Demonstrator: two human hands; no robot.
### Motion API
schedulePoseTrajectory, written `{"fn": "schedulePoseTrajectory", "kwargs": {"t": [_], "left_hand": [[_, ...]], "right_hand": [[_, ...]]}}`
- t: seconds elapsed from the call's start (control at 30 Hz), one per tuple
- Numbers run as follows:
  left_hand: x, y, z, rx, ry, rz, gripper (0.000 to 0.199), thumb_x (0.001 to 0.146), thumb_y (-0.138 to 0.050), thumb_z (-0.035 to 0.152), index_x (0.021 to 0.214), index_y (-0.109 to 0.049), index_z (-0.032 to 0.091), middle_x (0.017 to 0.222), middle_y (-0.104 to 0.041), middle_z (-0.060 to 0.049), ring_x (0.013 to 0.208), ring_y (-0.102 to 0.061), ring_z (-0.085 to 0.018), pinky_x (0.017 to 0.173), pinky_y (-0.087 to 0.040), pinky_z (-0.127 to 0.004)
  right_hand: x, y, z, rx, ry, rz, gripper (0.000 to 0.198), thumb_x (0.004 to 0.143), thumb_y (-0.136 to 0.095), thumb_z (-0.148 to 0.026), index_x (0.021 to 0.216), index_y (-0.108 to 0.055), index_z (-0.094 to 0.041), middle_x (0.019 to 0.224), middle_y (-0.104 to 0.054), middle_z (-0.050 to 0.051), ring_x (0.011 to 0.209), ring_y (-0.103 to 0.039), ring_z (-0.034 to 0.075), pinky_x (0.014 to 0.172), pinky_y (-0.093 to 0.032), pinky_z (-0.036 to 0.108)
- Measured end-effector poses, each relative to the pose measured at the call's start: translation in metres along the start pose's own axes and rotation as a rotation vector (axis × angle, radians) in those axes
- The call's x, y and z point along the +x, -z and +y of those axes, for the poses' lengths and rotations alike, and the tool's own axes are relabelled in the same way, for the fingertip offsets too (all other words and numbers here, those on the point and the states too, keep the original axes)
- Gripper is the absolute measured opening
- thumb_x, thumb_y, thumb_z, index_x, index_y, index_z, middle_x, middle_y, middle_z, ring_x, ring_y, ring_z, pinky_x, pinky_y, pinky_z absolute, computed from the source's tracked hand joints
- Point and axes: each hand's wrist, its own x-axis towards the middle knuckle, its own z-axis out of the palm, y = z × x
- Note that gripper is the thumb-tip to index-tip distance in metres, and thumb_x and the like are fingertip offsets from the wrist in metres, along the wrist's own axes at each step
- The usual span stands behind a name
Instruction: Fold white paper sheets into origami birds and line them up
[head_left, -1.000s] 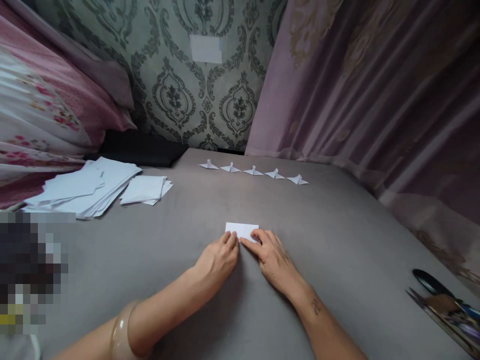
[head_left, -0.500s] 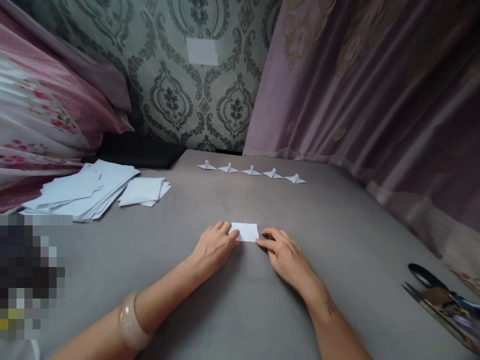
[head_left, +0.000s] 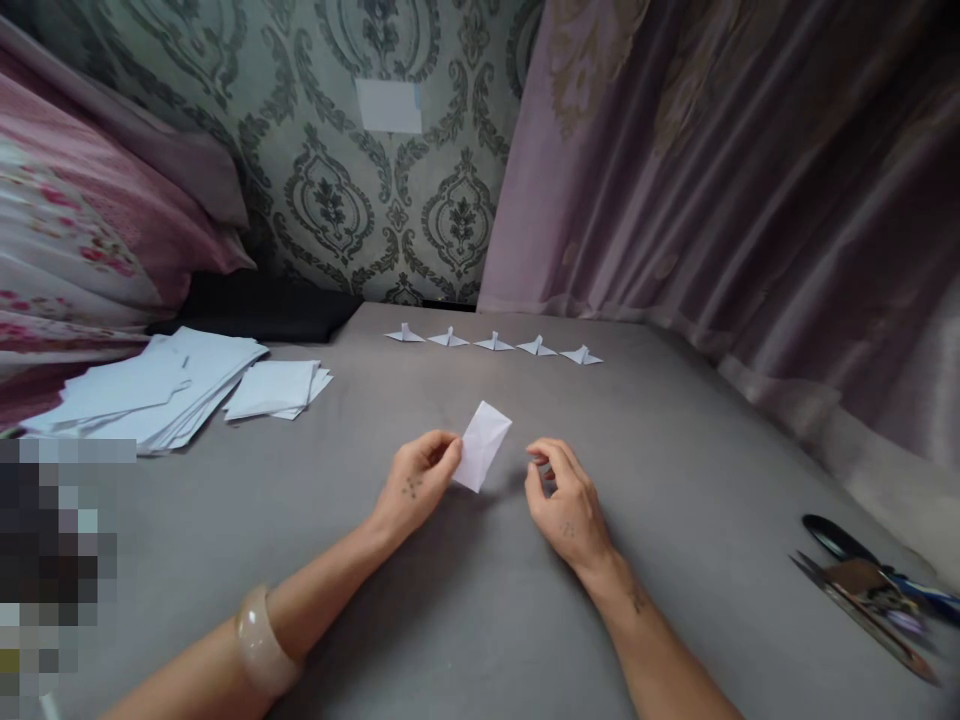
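Observation:
A folded white paper rectangle (head_left: 485,443) is tilted up off the table, with its left edge pinched between the thumb and fingers of my left hand (head_left: 421,475). My right hand (head_left: 564,495) hovers a short way to the right of the paper, not touching it. Its fingers are curved, with a gap between thumb and fingertips and nothing in them. A row of several folded paper cranes (head_left: 494,342) stands farther back on the grey table (head_left: 420,620).
At the left lie a pile of white sheets (head_left: 150,395) and a smaller stack of paper squares (head_left: 274,388). Behind them is a black folded item (head_left: 270,305). Scissors (head_left: 840,540) and other tools lie at the right edge, beside the curtain (head_left: 750,250).
The paper has come up from flat on the table and turned in my left hand. My right hand has let go of its edge and drawn slightly away.

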Motion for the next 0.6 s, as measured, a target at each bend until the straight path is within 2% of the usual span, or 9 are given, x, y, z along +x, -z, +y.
{"fn": "schedulePoseTrajectory", "kwargs": {"t": [0.07, 0.13, 0.2, 0.3, 0.4, 0.47, 0.53, 0.6], "left_hand": [[0.001, -0.001, 0.002, -0.333, 0.266, -0.018, 0.027, 0.084, -0.05, 0.035, 0.084, -0.062, 0.012, 0.072, -0.061, -0.004, 0.059, -0.054, -0.012, 0.054, -0.045, -0.022], [0.002, -0.003, 0.001, -0.535, 0.431, -0.043, 0.026, 0.079, -0.057, 0.034, 0.083, -0.062, 0.009, 0.072, -0.061, -0.006, 0.058, -0.055, -0.01, 0.052, -0.047, -0.021], [0.002, -0.006, -0.001, -0.623, 0.506, -0.06, 0.025, 0.076, -0.061, 0.032, 0.081, -0.062, 0.008, 0.073, -0.062, -0.007, 0.059, -0.058, -0.011, 0.055, -0.05, -0.022], [0.0, -0.011, -0.004, -0.62, 0.511, -0.124, 0.021, 0.076, -0.06, 0.029, 0.08, -0.062, 0.008, 0.071, -0.063, -0.006, 0.062, -0.06, -0.012, 0.061, -0.053, -0.024], [-0.002, -0.012, -0.006, -0.376, 0.447, -0.242, 0.023, 0.08, -0.051, 0.031, 0.078, -0.061, 0.011, 0.06, -0.059, -0.003, 0.053, -0.057, -0.012, 0.053, -0.05, -0.025], [-0.003, -0.01, -0.01, -0.098, 0.291, -0.23, 0.022, 0.081, -0.046, 0.027, 0.081, -0.062, 0.012, 0.057, -0.056, -0.001, 0.051, -0.053, -0.012, 0.053, -0.047, -0.025], [-0.004, -0.007, -0.015, 0.122, 0.049, -0.151, 0.024, 0.078, -0.044, 0.016, 0.092, -0.063, 0.014, 0.071, -0.058, -0.003, 0.06, -0.053, -0.013, 0.061, -0.047, -0.027], [-0.005, -0.005, -0.019, 0.223, -0.151, -0.116, 0.035, 0.073, -0.045, 0.009, 0.103, -0.061, 0.018, 0.092, -0.057, -0.006, 0.071, -0.054, -0.013, 0.07, -0.047, -0.028]], "right_hand": [[0.0, 0.001, -0.006, 0.003, 0.083, 0.019, 0.038, 0.081, -0.046, -0.013, 0.118, -0.049, -0.018, 0.115, -0.055, 0.012, 0.108, -0.054, 0.023, 0.091, -0.047, 0.038], [-0.001, 0.001, -0.011, -0.039, 0.152, -0.028, 0.05, 0.079, -0.048, -0.011, 0.128, -0.043, -0.02, 0.125, -0.048, 0.013, 0.117, -0.047, 0.025, 0.097, -0.043, 0.043], [-0.003, -0.001, -0.013, -0.09, 0.196, -0.097, 0.054, 0.079, -0.048, -0.009, 0.131, -0.042, -0.023, 0.129, -0.045, 0.012, 0.119, -0.044, 0.026, 0.099, -0.041, 0.046], [-0.005, -0.005, -0.011, -0.149, 0.222, -0.187, 0.049, 0.08, -0.05, -0.008, 0.125, -0.052, -0.027, 0.127, -0.047, 0.01, 0.117, -0.045, 0.026, 0.098, -0.042, 0.046], [-0.005, -0.006, -0.008, -0.17, 0.222, -0.257, 0.038, 0.081, -0.052, -0.008, 0.112, -0.062, -0.027, 0.121, -0.053, 0.008, 0.112, -0.046, 0.025, 0.093, -0.044, 0.043], [-0.005, -0.005, -0.007, -0.157, 0.211, -0.295, 0.031, 0.082, -0.053, -0.009, 0.104, -0.066, -0.026, 0.117, -0.056, 0.008, 0.108, -0.048, 0.024, 0.09, -0.046, 0.041], [-0.004, -0.003, -0.008, -0.131, 0.194, -0.311, 0.026, 0.084, -0.054, -0.012, 0.1, -0.068, -0.026, 0.114, -0.058, 0.007, 0.105, -0.05, 0.023, 0.089, -0.047, 0.04], [-0.004, -0.002, -0.009, -0.098, 0.173, -0.305, 0.024, 0.085, -0.054, -0.014, 0.098, -0.069, -0.027, 0.112, -0.059, 0.007, 0.104, -0.051, 0.022, 0.089, -0.047, 0.039]]}}
